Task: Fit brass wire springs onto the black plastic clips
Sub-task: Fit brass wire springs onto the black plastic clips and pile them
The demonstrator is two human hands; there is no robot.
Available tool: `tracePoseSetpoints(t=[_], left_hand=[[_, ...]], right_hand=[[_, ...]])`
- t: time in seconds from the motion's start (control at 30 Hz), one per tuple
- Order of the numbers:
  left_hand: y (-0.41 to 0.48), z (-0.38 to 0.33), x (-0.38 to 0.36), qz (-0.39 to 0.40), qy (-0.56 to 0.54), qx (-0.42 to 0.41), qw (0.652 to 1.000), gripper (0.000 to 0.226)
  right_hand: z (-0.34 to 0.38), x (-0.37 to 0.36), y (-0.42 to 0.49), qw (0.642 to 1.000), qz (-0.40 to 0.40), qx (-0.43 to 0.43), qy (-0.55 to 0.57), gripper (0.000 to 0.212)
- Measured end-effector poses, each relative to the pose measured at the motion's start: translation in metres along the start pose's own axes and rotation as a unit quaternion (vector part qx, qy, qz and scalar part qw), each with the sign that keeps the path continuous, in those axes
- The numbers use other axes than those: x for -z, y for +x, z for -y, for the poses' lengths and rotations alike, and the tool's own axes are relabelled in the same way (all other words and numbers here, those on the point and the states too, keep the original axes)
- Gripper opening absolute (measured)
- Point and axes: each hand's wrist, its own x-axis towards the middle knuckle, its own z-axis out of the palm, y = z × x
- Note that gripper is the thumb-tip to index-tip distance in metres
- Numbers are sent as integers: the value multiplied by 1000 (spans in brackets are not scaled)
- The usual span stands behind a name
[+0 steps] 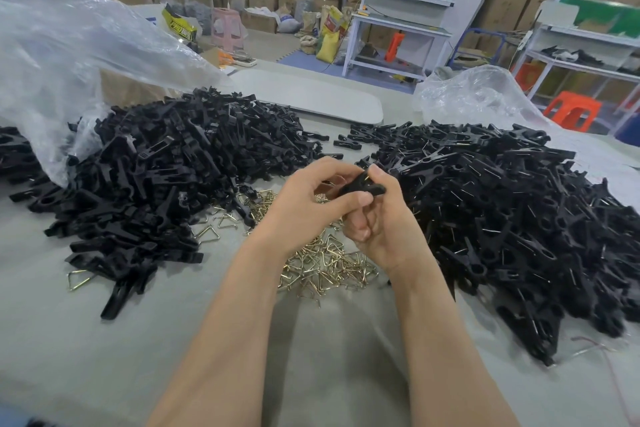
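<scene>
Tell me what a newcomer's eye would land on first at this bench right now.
Probably the two big heaps of black clips: the left heap spilling from a clear plastic bag, and the right heap, where wire glints among the pieces. Between them, the left hand and right hand grip one black clip above a scatter of brass springs.

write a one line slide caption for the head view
Both hands hold a black clip above loose brass springs, between two clip piles.
</scene>
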Motion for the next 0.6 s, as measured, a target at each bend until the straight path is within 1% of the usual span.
tracePoseSetpoints(t=[0.2, 0.27, 0.3, 0.37, 0.4, 0.43, 0.47, 0.5, 0.53, 0.57, 0.6], left_hand=[[-1, -1, 1, -12, -50, 3, 999, 23], [1, 0, 1, -14, -37, 7, 999, 22], [1, 2, 1, -13, -21, 16, 1000, 20], [2, 8, 0, -3, 54, 35, 998, 18], [2, 11, -1, 5, 104, 43, 994, 19], [2, 14, -2, 16, 143, 51, 988, 22], [2, 17, -3, 26, 164, 58, 984, 29], [3, 18, -3, 24, 171, 59, 983, 38], [4, 19, -3, 2, 157, 59, 986, 47], [5, 18, 0, -50, 124, 59, 989, 53], [7, 16, 3, -130, 79, 59, 987, 54]], right_hand=[[-6, -9, 4, 996, 49, 12, 76, 45], [-5, -4, 4, 997, 51, -2, 64, 49], [-2, -1, 3, 998, 43, -16, 40, 56], [5, 7, 0, 997, -10, -56, -52, 71], [7, 10, 0, 989, -45, -70, -122, 68], [9, 12, 0, 975, -72, -73, -197, 56], [11, 12, 1, 959, -91, -59, -260, 38], [12, 11, 2, 950, -116, -30, -289, 23], [16, 12, 5, 946, -159, 14, -282, 17], [25, 12, 7, 949, -212, 68, -221, 20], [37, 12, 8, 955, -247, 126, -105, 30]])
